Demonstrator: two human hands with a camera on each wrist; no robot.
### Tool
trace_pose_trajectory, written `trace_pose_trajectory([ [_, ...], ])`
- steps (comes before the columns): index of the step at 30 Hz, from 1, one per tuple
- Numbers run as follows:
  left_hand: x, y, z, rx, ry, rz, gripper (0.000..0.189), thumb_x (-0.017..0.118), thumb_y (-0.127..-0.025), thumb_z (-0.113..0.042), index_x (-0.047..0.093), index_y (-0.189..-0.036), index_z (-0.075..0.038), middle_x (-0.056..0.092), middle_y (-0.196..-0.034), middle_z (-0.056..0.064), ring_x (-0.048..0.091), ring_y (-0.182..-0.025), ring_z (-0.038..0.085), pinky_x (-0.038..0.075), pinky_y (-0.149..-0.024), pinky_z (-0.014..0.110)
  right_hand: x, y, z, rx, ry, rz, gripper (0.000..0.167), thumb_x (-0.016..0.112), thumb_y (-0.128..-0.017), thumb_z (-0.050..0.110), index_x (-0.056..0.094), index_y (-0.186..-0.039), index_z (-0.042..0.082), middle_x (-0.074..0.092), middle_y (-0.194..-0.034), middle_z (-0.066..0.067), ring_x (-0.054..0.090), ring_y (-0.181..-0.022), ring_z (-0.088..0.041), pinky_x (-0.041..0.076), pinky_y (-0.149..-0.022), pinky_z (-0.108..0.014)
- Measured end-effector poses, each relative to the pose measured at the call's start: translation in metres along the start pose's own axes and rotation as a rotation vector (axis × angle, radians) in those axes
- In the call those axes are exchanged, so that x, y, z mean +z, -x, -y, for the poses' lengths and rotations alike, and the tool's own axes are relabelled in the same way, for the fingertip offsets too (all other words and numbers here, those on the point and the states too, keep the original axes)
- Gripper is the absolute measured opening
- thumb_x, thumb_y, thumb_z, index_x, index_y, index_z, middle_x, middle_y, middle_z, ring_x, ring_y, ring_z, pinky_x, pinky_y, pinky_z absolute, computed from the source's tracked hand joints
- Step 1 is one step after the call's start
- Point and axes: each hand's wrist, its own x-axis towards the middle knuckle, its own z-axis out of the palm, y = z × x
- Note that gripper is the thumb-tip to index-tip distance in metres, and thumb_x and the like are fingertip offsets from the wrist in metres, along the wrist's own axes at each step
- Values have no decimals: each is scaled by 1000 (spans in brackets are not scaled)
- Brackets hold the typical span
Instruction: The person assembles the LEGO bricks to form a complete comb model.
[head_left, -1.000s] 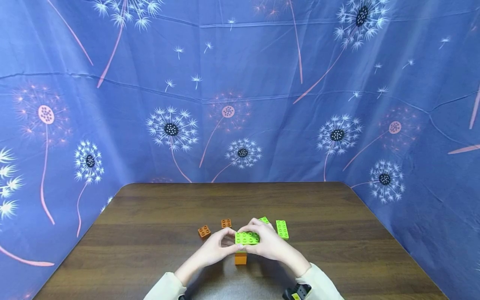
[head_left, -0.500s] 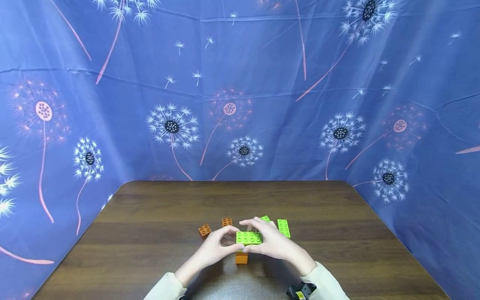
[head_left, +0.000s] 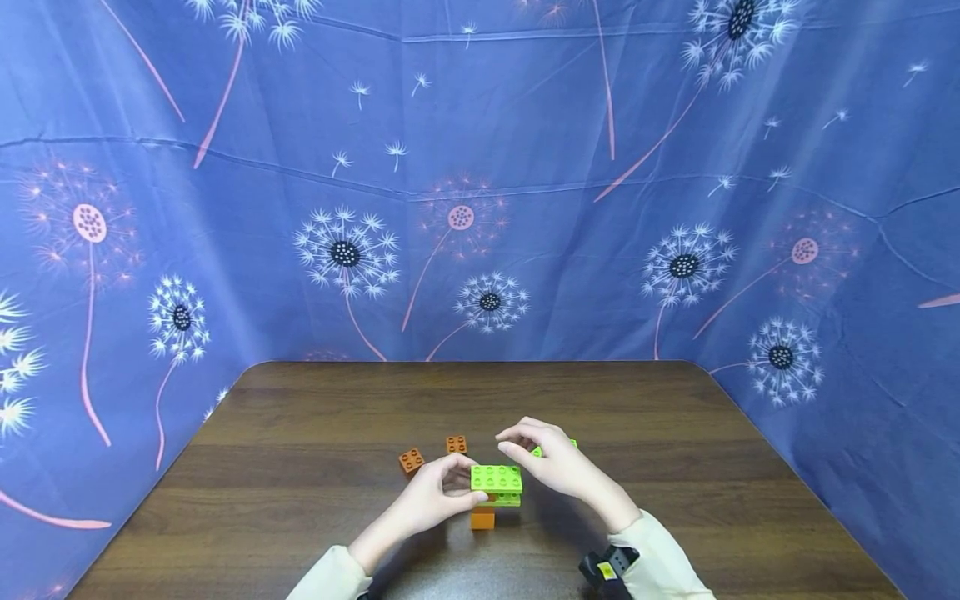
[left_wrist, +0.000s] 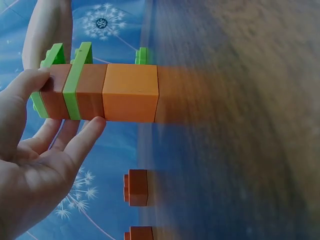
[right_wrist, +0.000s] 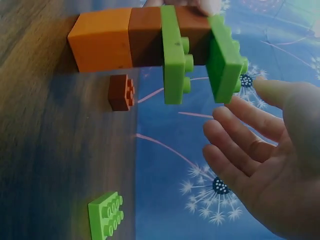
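Head: block stack [head_left: 497, 483] on table [head_left: 337, 400], upright, long axis vertical; left hand [head_left: 431, 498] bent round its left side, right hand [head_left: 551, 457] apart, fingers loosely curved, holding nothing. Left wrist: thumb and fingers grip the stack (orange base [left_wrist: 130, 92] down). Right wrist: green plates [right_wrist: 225, 62] overhang toward right hand.

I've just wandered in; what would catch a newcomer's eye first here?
Probably the bright block tower of green, brown and orange, standing on the wood-grained table with the left hand gripping it. The right hand is nearby, holding nothing. Behind the table, a blue cloth with dandelion prints fills the background.
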Motion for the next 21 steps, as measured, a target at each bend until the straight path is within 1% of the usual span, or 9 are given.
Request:
trace_pose_trajectory([
  [3,0,1,-1,-11,18,6,34,73,-81,-16,58,-109,-2,64,-104,11,64,-94,17,55,-82,20,2,-3,-3,-20,-5,-4,17,62,-91,21,68,-103,11,63,-86,6,58,-77,-6,54,-70,-26],
  [7,-1,3,-3,-20,35,7,34,73,-81,-16,59,-109,-3,64,-104,10,64,-95,19,55,-83,23,6,-8,-6,-24,-16,3,16,64,-89,17,68,-102,9,62,-85,4,57,-75,-5,55,-68,-25],
  [10,-3,5,-2,-14,24,2,33,74,-81,-15,59,-108,-4,65,-103,10,64,-94,19,56,-83,26,9,-11,-8,-34,-23,1,15,66,-87,15,68,-101,8,62,-84,3,57,-74,-5,54,-67,-22],
  [11,-3,5,-2,-10,23,0,33,74,-81,-15,59,-108,-4,65,-103,10,64,-93,19,56,-82,27,11,-12,-9,-39,-24,-2,15,66,-87,14,68,-101,7,62,-84,2,57,-74,-5,54,-67,-23],
  [16,-7,7,0,-1,11,2,32,74,-81,-15,59,-108,-5,65,-103,9,64,-92,17,56,-80,23,18,-16,-13,-49,-20,-2,15,67,-86,10,67,-101,7,64,-88,-1,61,-79,-11,56,-73,-32],
  [21,-10,8,1,-3,-2,0,32,74,-80,-14,59,-107,-5,65,-103,8,64,-92,15,55,-79,19,24,-19,-16,-27,-17,20,18,68,-85,11,67,-103,7,65,-94,-8,63,-87,-19,55,-80,-34],
])
